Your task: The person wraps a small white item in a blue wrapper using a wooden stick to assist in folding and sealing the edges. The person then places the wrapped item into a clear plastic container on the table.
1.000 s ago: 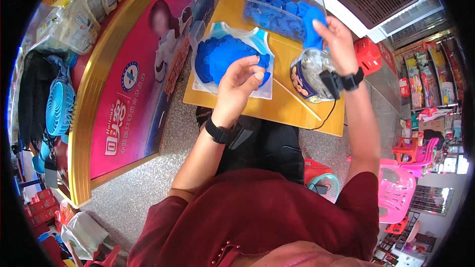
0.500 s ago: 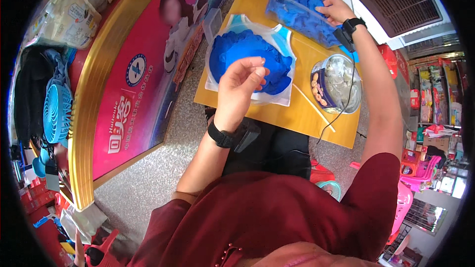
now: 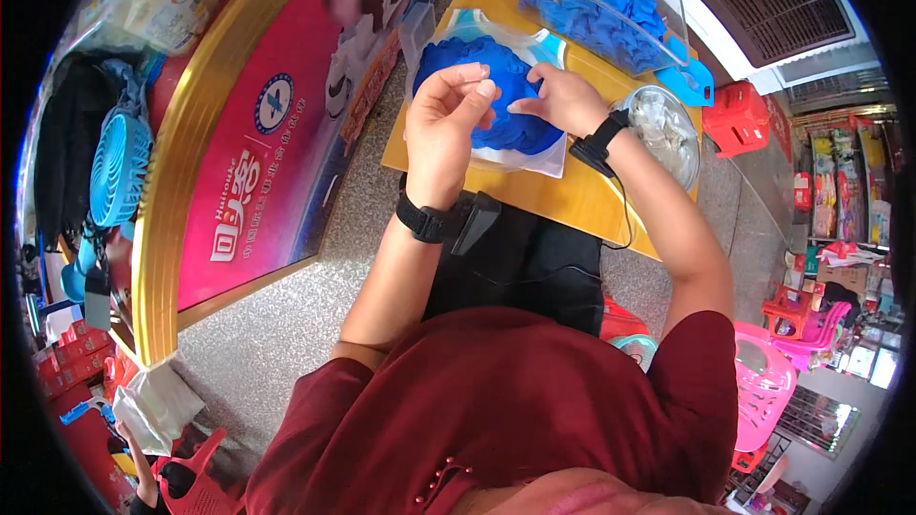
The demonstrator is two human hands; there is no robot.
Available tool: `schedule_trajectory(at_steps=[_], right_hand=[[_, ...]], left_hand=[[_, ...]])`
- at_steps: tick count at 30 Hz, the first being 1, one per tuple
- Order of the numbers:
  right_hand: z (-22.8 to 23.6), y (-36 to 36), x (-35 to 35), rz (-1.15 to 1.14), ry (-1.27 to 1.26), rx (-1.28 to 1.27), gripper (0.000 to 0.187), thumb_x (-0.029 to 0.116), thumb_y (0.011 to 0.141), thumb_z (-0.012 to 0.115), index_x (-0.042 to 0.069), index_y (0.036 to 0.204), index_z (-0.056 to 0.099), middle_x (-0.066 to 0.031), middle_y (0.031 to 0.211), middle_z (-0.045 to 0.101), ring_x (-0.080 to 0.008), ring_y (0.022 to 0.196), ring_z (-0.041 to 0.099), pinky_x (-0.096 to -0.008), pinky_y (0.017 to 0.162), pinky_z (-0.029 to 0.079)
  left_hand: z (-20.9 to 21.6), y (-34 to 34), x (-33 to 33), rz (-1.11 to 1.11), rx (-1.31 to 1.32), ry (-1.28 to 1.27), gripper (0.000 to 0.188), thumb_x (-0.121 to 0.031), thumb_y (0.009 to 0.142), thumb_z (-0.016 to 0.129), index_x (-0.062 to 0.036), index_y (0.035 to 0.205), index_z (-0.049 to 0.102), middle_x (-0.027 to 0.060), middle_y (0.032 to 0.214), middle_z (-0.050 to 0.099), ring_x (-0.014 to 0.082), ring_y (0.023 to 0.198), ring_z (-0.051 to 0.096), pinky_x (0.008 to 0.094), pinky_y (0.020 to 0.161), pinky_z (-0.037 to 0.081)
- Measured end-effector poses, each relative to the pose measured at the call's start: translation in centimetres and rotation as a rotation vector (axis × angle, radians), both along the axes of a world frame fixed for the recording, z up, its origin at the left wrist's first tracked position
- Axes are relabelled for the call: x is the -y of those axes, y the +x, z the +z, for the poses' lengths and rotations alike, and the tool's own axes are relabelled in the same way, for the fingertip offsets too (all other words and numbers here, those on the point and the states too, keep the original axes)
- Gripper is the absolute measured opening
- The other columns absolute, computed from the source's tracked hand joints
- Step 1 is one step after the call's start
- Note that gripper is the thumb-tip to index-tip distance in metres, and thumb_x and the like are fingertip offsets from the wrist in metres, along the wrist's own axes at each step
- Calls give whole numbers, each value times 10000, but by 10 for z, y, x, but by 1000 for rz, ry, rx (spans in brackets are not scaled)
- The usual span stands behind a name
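A large pile of crumpled blue pieces (image 3: 520,133), thin and soft-looking, lies on a white and light-blue plastic bag (image 3: 551,46) on the wooden table. My left hand (image 3: 448,119) is raised over the pile's left side, its thumb and fingers pinched together; whatever they hold, if anything, is too small to make out. Over the right side of the pile, my right hand (image 3: 572,103) has its thumb and forefinger apart, with blue showing between them. Behind it, a clear plastic bin (image 3: 658,55) contains more of the blue pieces.
A round tub (image 3: 695,167) with clear plastic inside stands at the table's right, partly behind my right forearm. A blue scoop-like thing (image 3: 689,86) sits beside the bin. Past the table is a red stool (image 3: 737,120). A gold-edged counter (image 3: 176,219) rises on the left.
My right hand has come from the clear bin leftward and nearer, to the blue pile, its fingers now apart. The left hand stays pinched over the pile. The whole view has shifted slightly.
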State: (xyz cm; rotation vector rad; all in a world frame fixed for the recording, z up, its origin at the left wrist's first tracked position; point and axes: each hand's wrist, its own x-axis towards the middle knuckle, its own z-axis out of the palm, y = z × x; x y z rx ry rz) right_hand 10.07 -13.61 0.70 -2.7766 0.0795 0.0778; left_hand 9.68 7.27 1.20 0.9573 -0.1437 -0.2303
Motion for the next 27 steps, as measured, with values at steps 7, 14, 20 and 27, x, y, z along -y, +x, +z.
schedule_trajectory(at_steps=[7,14,20,27], right_hand=[[17,-12,7,-158,521,-77,321,304,841,738,13,949,656,-57,822,664,-92,705,573,-260,669,470],[36,-79,-13,-221,1263,46,278,219,913,672,-20,1052,644,-50,963,680,-81,830,625,-241,763,508],[32,-116,-21,-239,1150,296,335,247,884,710,-2,1089,621,-53,979,653,-93,847,614,-249,765,508],[25,-147,-44,-351,715,656,333,186,788,796,43,1040,631,-16,846,582,-52,668,493,-207,586,420]], left_hand=[[3,0,-3,-21,11,132,220,-117,900,666,-26,1092,606,57,853,661,102,696,574,235,622,455],[1,-19,16,-136,-17,198,536,-113,867,704,13,1319,444,112,998,657,162,829,634,292,743,528],[5,-32,27,-204,60,215,532,-30,845,710,11,1311,459,93,870,674,138,760,637,259,693,526],[9,-46,35,-155,195,276,470,-12,802,745,4,1208,508,59,763,665,105,685,613,237,610,489]])
